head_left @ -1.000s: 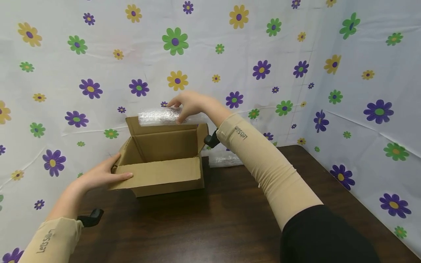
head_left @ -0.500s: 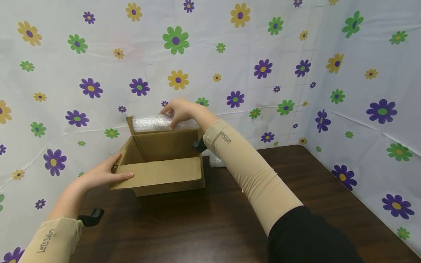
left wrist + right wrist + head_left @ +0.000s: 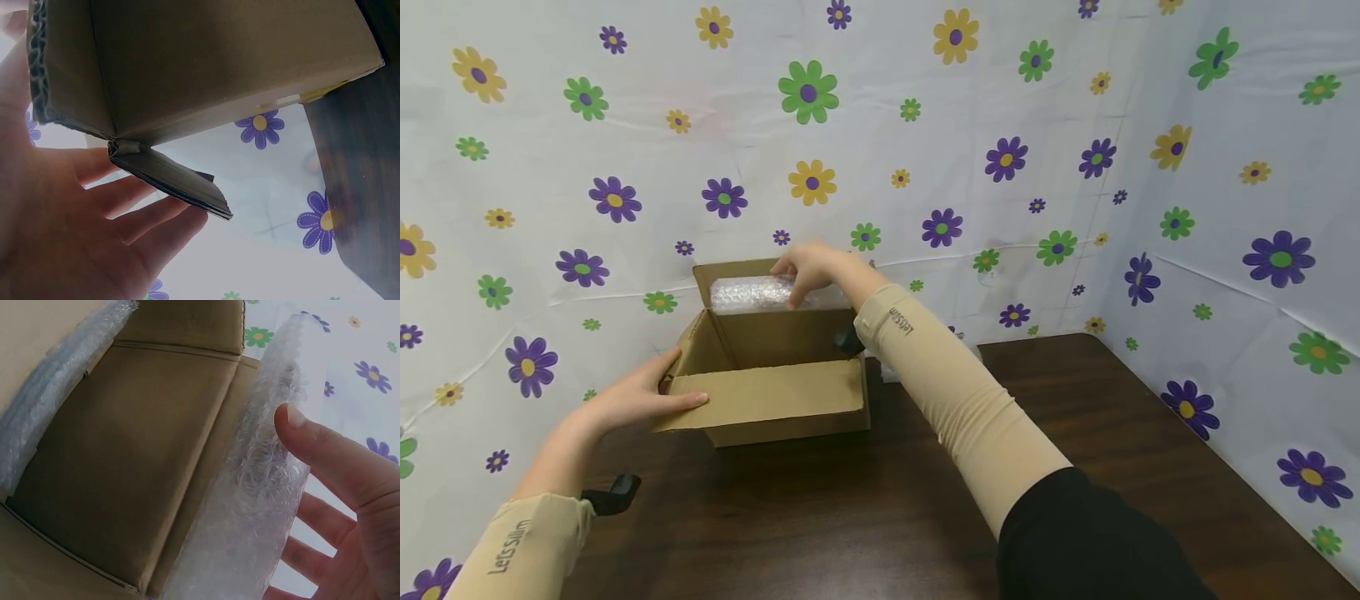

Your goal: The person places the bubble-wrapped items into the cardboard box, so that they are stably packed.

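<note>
An open cardboard box (image 3: 790, 429) stands on the table with its flaps spread. My left hand (image 3: 628, 402) holds the box's left front corner, thumb on top of the front flap (image 3: 775, 393); the left wrist view shows its fingers (image 3: 169, 231) under a side flap (image 3: 178, 178). Above the box's back edge, my right hand (image 3: 816, 271) grips a bubble-wrapped roll (image 3: 745, 295), lying sideways in front of the back flap. In the right wrist view the thumb presses the bubble wrap (image 3: 250, 481), fingers behind it. More bubble wrap (image 3: 47, 394) shows inside the box in that view.
Partly hidden by my right forearm, another clear wrapped piece (image 3: 891, 374) lies on the dark wooden table (image 3: 1037, 425), right of the box. A flower-patterned sheet (image 3: 880, 50) hangs behind and along the right side.
My right hand has moved down and slightly left with the bubble-wrapped roll, which now sits lower against the back flap. My left hand has kept its hold on the box.
</note>
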`<move>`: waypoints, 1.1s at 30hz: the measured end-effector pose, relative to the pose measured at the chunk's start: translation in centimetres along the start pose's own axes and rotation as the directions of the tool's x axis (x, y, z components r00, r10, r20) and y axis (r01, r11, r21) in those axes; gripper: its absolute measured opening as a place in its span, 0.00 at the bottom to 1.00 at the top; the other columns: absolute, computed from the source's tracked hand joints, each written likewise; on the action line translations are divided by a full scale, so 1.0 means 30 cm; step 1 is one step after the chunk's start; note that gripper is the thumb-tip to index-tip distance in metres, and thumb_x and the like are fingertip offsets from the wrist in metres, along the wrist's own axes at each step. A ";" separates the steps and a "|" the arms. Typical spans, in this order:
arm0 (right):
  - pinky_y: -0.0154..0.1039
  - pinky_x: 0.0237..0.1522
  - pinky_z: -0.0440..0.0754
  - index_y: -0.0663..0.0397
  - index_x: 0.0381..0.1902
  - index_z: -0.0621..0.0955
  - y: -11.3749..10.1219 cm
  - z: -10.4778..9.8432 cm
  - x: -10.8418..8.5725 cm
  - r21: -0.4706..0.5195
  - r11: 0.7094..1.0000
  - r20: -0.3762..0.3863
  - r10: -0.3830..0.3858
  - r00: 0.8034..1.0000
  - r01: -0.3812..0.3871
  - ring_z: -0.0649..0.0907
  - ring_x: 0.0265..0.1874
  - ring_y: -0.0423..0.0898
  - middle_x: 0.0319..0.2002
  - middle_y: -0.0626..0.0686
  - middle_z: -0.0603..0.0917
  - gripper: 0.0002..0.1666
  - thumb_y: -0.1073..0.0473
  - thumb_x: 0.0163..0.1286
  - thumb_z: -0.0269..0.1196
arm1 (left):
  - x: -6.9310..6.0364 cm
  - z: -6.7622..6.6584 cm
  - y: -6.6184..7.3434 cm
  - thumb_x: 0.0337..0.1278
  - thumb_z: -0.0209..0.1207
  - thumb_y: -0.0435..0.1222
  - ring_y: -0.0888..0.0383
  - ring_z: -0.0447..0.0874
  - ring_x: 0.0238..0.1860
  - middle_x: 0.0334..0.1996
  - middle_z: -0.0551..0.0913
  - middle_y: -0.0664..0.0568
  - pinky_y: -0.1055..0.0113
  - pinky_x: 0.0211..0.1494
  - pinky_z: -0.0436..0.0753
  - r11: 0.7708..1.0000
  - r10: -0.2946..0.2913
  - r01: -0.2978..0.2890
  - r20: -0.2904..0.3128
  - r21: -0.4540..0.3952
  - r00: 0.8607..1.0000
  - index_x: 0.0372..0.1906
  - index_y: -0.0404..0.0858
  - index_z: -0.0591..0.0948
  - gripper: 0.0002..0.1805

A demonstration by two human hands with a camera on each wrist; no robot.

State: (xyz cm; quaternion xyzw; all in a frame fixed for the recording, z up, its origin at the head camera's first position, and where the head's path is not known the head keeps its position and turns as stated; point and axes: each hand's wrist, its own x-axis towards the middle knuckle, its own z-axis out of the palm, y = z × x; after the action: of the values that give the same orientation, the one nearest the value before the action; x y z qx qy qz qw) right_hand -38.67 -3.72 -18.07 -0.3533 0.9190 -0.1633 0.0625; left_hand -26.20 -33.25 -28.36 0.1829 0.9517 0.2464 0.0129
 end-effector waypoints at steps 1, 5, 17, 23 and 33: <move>0.37 0.59 0.73 0.47 0.69 0.71 0.001 0.006 0.004 0.004 1.000 0.004 0.002 1.000 -0.002 0.72 0.62 0.47 0.64 0.53 0.74 0.42 0.55 0.57 0.73 | 0.000 0.001 0.001 0.57 0.64 0.51 0.25 0.54 0.66 0.67 0.54 0.21 0.30 0.62 0.59 1.000 0.001 -0.001 -0.001 -0.003 1.000 0.73 0.22 0.45 0.55; 0.37 0.59 0.74 0.49 0.69 0.70 0.005 0.027 0.016 0.034 0.999 0.014 0.014 1.000 -0.014 0.72 0.63 0.48 0.65 0.54 0.73 0.41 0.57 0.58 0.73 | 0.001 0.001 0.004 0.58 0.64 0.51 0.25 0.53 0.66 0.68 0.54 0.21 0.30 0.62 0.58 1.000 -0.001 0.001 0.000 -0.011 1.000 0.73 0.23 0.45 0.56; 0.36 0.58 0.74 0.47 0.69 0.72 0.007 0.068 0.029 0.021 1.000 0.009 0.015 1.000 -0.016 0.72 0.63 0.47 0.65 0.52 0.73 0.40 0.57 0.59 0.72 | -0.005 0.001 0.008 0.57 0.64 0.51 0.24 0.50 0.67 0.69 0.51 0.21 0.30 0.64 0.56 1.000 -0.013 0.013 -0.007 -0.011 1.000 0.73 0.23 0.44 0.57; 0.37 0.60 0.73 0.46 0.69 0.71 0.015 0.080 0.037 -0.013 0.999 0.008 0.035 0.999 -0.035 0.72 0.63 0.46 0.65 0.51 0.74 0.40 0.55 0.59 0.72 | -0.007 0.001 0.016 0.57 0.64 0.52 0.24 0.49 0.68 0.69 0.50 0.20 0.31 0.64 0.55 1.000 -0.012 0.012 -0.011 -0.008 1.000 0.73 0.22 0.44 0.57; 0.38 0.60 0.72 0.47 0.70 0.70 0.026 0.098 0.046 -0.023 0.999 0.018 0.032 0.999 -0.032 0.71 0.64 0.47 0.65 0.52 0.73 0.41 0.55 0.59 0.72 | -0.008 0.006 0.024 0.57 0.64 0.51 0.25 0.50 0.68 0.69 0.51 0.21 0.31 0.63 0.57 1.000 -0.024 0.024 -0.004 -0.010 1.000 0.74 0.23 0.44 0.56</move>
State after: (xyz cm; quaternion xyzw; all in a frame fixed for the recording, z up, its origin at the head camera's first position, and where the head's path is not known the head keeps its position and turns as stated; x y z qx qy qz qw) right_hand -39.49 -4.86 -21.08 -0.3408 0.9257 -0.1487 0.0695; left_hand -25.70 -32.67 -28.19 0.1708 0.9526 0.2513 0.0150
